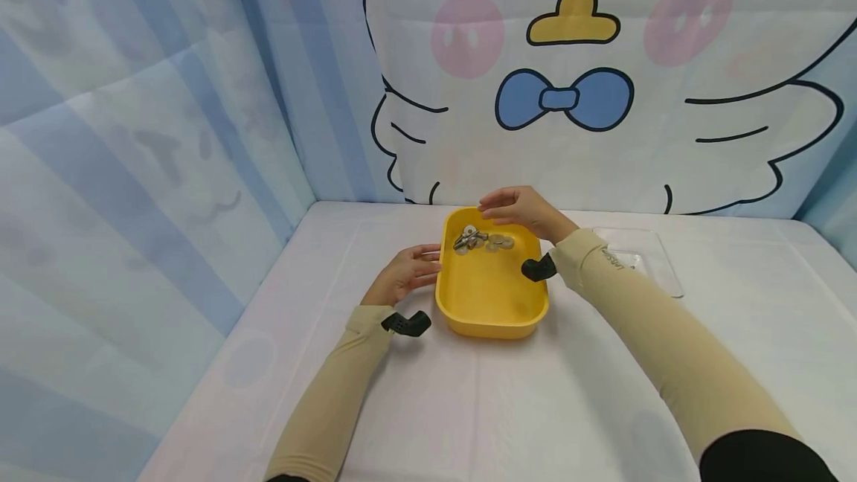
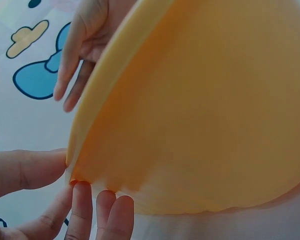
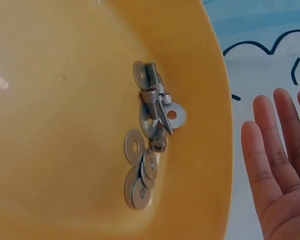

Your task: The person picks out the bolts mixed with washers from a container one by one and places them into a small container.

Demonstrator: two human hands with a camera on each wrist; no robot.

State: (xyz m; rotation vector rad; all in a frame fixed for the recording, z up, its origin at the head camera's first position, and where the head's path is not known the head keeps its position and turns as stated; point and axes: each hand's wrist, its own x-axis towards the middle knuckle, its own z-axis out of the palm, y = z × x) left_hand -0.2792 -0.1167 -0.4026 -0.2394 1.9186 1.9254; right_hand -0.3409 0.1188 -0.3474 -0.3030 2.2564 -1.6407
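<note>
A yellow tray (image 1: 495,288) with rounded corners is between the two hands. Several flat washers (image 3: 135,145) and small socket-head bolts (image 3: 152,95) lie together inside it, toward its far end. My left hand (image 1: 410,274) is beside the left wall; in the left wrist view its fingertips (image 2: 81,192) meet the tray's side, with the thumb right at the rim. Over the far right corner in the head view, my right hand (image 1: 518,208) has its fingers extended. The right wrist view has those fingers straight beside the rim, holding nothing.
A clear shallow plastic tray (image 1: 663,266) lies on the white table (image 1: 602,407), partly behind my right forearm. Behind the table hangs a printed cloth (image 1: 569,162), and a blue striped curtain (image 1: 134,169) runs along the left.
</note>
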